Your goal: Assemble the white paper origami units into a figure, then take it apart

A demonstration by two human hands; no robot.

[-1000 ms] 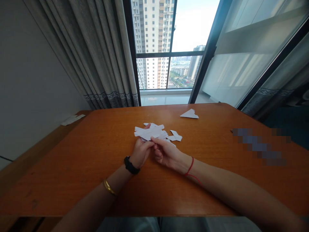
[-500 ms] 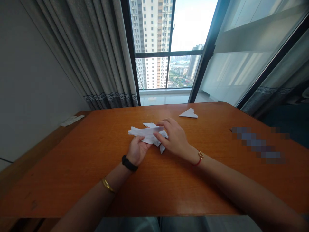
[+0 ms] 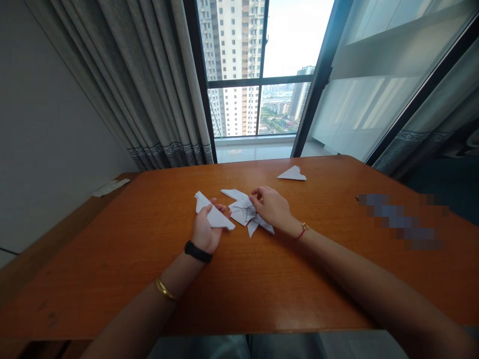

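Note:
My left hand (image 3: pixel 207 234) is closed on a folded white paper (image 3: pixel 213 214), thumb on top and fingers underneath, held tilted over the table. Just right of it lies a folded paper figure (image 3: pixel 241 212) with several pointed flaps spreading outward. My right hand (image 3: pixel 273 205) is over the figure's right side, fingers curled in and thumb and fingertips drawn together. Its fingertips are at the figure's upper edge, and whether they grip any paper is hidden.
Another folded white paper (image 3: pixel 292 173) lies toward the far edge of the brown wooden table (image 3: pixel 299 289). A blurred-out object (image 3: pixel 400 222) is at the right. A pale strip (image 3: pixel 110 187) rests at the far left. Grey curtains (image 3: pixel 160 85) and a window stand behind.
My left hand has drawn the folded paper away to the left and turned it at a slant. My right hand has come off that paper and its fingers have curled together.

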